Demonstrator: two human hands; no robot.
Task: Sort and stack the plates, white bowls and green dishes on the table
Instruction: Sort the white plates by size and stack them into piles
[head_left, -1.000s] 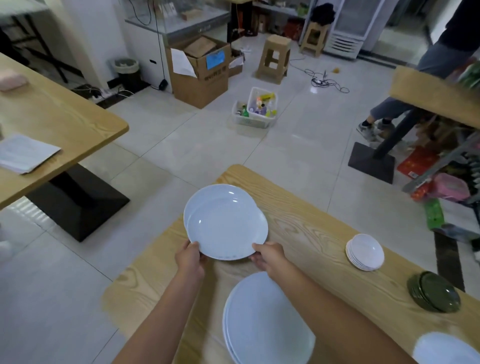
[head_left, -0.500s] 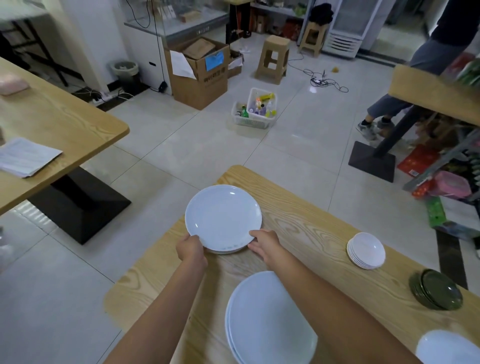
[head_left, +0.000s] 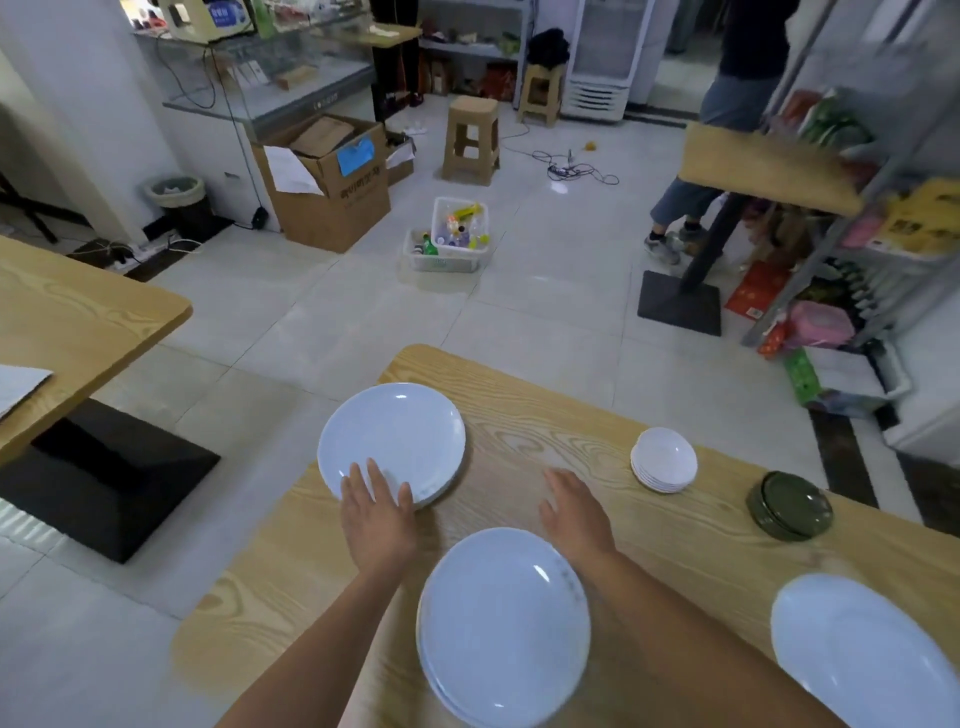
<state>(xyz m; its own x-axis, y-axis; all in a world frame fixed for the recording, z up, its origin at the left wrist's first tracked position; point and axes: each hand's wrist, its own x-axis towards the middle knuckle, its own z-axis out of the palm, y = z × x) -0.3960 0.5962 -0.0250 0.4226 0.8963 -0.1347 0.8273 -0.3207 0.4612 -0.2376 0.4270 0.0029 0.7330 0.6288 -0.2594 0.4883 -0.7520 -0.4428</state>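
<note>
1. The left hand (head_left: 376, 512) lies open, its fingertips on the near rim of the far plate stack (head_left: 390, 441) at the tabletop's (head_left: 524, 431) far-left corner.
2. The right hand (head_left: 576, 512) hovers open, holding nothing.
3. The single plate (head_left: 857, 649) lies at the near-right edge, nearer the right hand.

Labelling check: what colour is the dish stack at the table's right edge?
Dark green, head view.

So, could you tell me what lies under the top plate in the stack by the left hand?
Under the top plate, edges of more white plates show at its right and near rim. How many cannot be told; the left hand covers part of the rim.
</note>
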